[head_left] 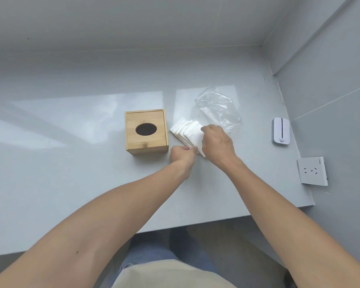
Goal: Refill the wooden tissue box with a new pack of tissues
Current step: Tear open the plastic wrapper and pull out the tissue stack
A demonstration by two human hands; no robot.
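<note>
The wooden tissue box (146, 132) stands upright on the grey counter (71, 173), its dark oval slot facing up and nothing showing in it. Just to its right lies a fanned stack of white tissues (185, 129). My right hand (216, 142) rests on top of the stack's near right end with fingers curled over it. My left hand (182, 155) pinches the stack's near corner, right beside the box. The empty clear plastic wrapper (218, 109) lies crumpled behind the tissues.
A small white device with a dark stripe (280, 131) lies near the right wall. A white wall socket plate (312, 171) sits at the counter's right edge. Walls close the back and right sides. The counter's front edge runs below my forearms.
</note>
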